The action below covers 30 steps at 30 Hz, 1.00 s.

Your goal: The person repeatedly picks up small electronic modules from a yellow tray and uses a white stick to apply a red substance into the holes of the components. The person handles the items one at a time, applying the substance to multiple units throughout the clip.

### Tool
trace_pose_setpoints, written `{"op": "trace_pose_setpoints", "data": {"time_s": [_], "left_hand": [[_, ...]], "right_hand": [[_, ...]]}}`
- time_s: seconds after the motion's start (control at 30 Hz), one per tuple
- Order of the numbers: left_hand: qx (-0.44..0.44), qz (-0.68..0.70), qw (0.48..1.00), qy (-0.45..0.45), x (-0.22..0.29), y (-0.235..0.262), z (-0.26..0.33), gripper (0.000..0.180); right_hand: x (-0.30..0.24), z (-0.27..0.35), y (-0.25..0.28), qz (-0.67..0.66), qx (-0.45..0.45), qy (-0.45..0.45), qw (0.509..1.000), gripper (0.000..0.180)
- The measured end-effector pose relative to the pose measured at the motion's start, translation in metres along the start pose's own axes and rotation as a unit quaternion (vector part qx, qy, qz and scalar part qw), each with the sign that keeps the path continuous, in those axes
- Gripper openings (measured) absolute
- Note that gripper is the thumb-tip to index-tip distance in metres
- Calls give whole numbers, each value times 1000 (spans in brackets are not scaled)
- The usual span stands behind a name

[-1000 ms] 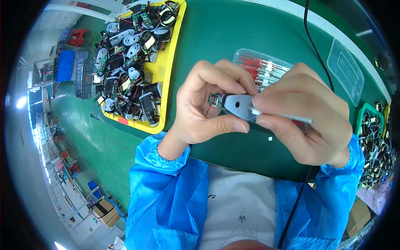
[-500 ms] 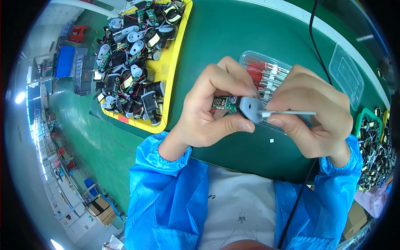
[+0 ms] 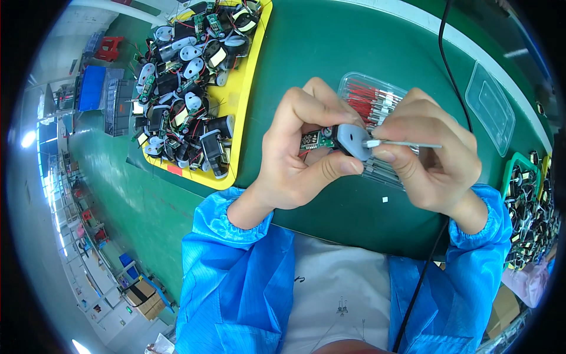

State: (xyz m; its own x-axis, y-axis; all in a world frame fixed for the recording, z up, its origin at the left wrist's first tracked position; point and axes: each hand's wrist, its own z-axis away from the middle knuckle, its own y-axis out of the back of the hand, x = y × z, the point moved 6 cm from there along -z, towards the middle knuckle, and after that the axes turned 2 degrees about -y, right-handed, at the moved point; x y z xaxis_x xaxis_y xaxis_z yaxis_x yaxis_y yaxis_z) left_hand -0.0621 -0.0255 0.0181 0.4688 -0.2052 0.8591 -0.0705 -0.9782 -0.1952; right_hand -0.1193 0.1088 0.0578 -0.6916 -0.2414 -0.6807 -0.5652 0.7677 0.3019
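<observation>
My left hand (image 3: 300, 147) grips a small assembly (image 3: 336, 139): a green circuit board joined to a grey plastic cap. My right hand (image 3: 430, 159) pinches a thin metal pin (image 3: 404, 144) whose tip sits at the face of the grey cap. Both hands hover above the green table (image 3: 330, 53), in front of a clear tray of red-tipped pins (image 3: 368, 97) that they partly hide. Blue sleeves cover both forearms.
A yellow tray (image 3: 250, 88) at the left holds several black-and-grey assemblies with boards and wires. A clear plastic lid (image 3: 489, 109) lies at the right. A green-rimmed tray (image 3: 508, 171) of similar parts is at the far right. A black cable (image 3: 448, 65) crosses the table.
The assembly has turned in my left hand so the grey cap faces my right hand, and the pin now points at the cap's face. The hands stayed in place.
</observation>
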Motion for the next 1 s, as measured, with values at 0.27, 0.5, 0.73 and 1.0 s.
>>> {"op": "trace_pose_setpoints", "data": {"time_s": [0.27, 0.5, 0.73, 1.0], "left_hand": [[24, -86, 994, -58, 4, -2, 2, 42], [29, -144, 985, -88, 7, -4, 5, 42], [25, -124, 988, -93, 6, -5, 5, 41], [39, -50, 997, -49, 4, -11, 7, 42]], "right_hand": [[-1, 6, -3, 0, 30, -71, 997, 15], [-1, 6, -4, -10, 13, -104, 994, 13], [2, 5, -3, -23, -13, -98, 995, 13], [-2, 6, -5, -28, 15, -96, 995, 12]]}}
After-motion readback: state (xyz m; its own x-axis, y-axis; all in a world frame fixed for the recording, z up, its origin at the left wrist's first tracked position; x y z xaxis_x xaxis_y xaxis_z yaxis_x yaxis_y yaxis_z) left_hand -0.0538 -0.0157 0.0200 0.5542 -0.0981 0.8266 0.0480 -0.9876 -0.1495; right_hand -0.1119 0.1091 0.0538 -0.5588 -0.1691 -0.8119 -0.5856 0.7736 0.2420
